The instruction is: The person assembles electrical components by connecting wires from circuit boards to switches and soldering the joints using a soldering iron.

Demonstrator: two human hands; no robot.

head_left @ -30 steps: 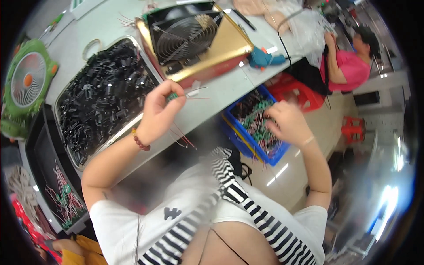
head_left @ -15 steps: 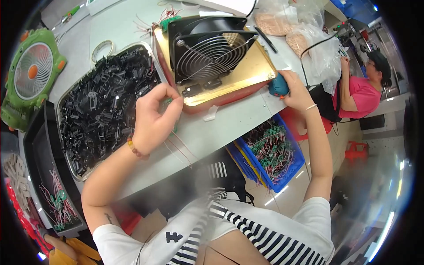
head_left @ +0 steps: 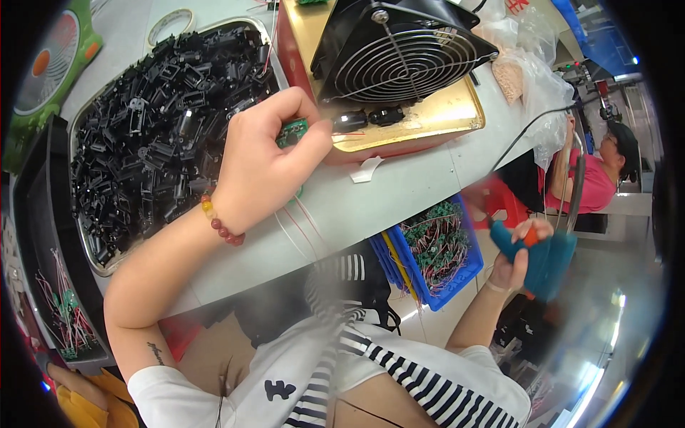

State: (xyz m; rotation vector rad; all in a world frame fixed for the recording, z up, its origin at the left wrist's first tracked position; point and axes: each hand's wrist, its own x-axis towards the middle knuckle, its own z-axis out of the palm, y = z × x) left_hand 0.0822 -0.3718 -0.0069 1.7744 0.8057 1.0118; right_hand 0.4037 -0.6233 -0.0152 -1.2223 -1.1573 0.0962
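Note:
My left hand [head_left: 267,153] is closed in a pinch on a small green circuit board [head_left: 292,133], its far part hidden by my fingers. Red and white wires [head_left: 303,225] trail below that hand. Just past my fingertips, two black plastic holders [head_left: 349,120] lie on a gold-topped box [head_left: 435,114], in front of a black fan [head_left: 410,60] with a wire grille. Off the table to the right, my right hand [head_left: 515,260] grips a teal soldering gun [head_left: 546,264] with orange parts, smeared by motion.
A metal tray [head_left: 100,265] heaped with black holders stands left of my hand. A blue crate [head_left: 467,274] of wired green boards sits below the table's edge. At far left are a green fan [head_left: 53,57] and black bin [head_left: 32,207]. A person in pink [head_left: 596,189] sits at right.
My right hand has swung the soldering gun off the table, right and toward me. My left hand still pinches the board near the box. The view has shifted closer to the box.

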